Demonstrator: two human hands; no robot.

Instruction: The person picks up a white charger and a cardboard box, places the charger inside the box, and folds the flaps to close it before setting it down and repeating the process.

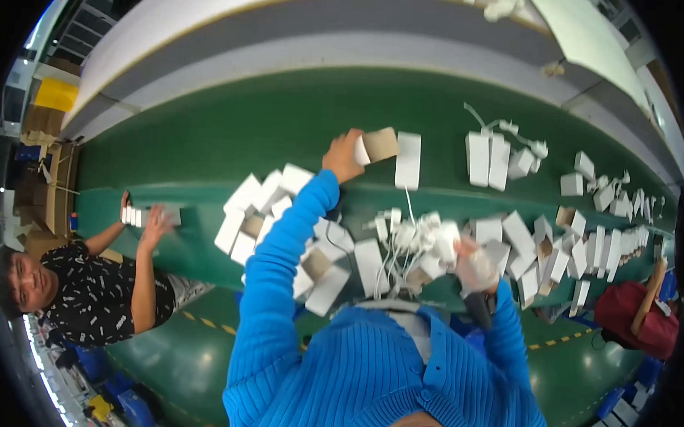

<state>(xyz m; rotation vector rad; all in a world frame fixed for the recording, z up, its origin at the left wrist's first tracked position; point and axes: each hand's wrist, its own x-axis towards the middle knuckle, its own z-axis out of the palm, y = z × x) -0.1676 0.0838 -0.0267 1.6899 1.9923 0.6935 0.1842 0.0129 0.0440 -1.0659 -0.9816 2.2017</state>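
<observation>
Out over the far part of the green bench, my left hand (344,157) is closed around a small white box (379,145) with a brown cardboard side showing. Just right of it lies another white box (408,161), flat on the green surface. My right hand (477,267) is nearer my body, smeared by motion, at the right edge of a heap of white chargers with cables (413,236). A white charger (445,238) is close to its fingertips; whether the fingers grip it is unclear.
White boxes (327,289) are piled under and beside my left arm. More boxes (520,235) run along the bench to the right. A co-worker (87,286) at the left handles a row of boxes (155,216); another person (639,318) is at the far right. A shelf (288,39) spans the back.
</observation>
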